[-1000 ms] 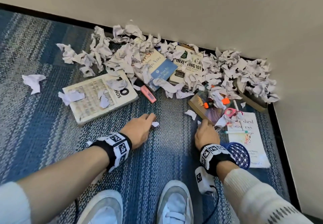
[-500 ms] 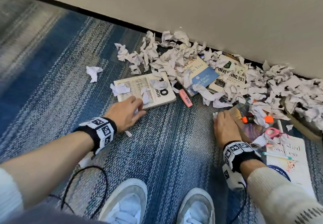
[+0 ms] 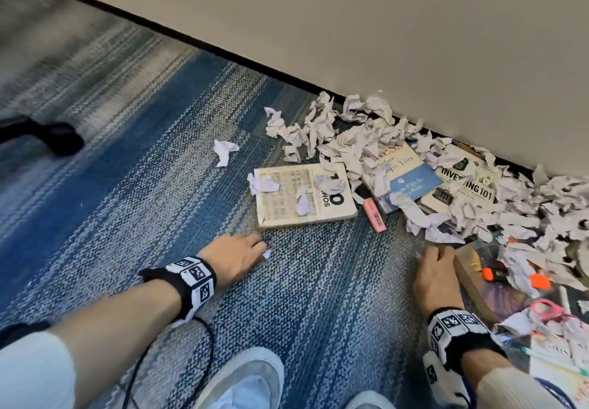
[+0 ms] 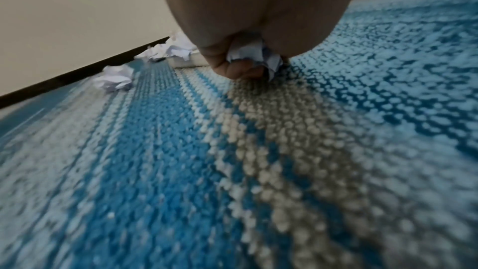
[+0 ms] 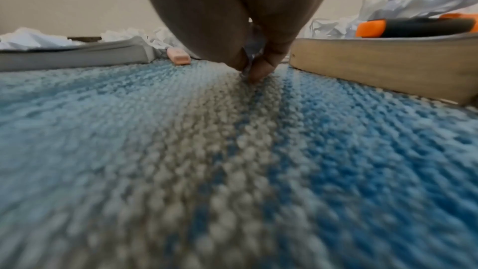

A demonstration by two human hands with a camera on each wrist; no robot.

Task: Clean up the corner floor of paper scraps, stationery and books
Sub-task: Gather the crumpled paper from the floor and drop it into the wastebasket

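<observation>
Littering blue carpet [image 3: 318, 297] — paper scraps [image 3: 366, 140], books [image 3: 304, 193]

Books [image 3: 455, 185] half buried under paper scraps [image 3: 357, 140]; white book [image 3: 561, 354] cut by right edge.

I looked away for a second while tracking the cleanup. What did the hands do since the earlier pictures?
The left hand went from the carpet up to the edge of the book, then drew back, and now holds a paper scrap in its grip. The right hand stayed low beside the thick book, pinching another small scrap. Books, pink eraser and paper pile lie unmoved.
</observation>
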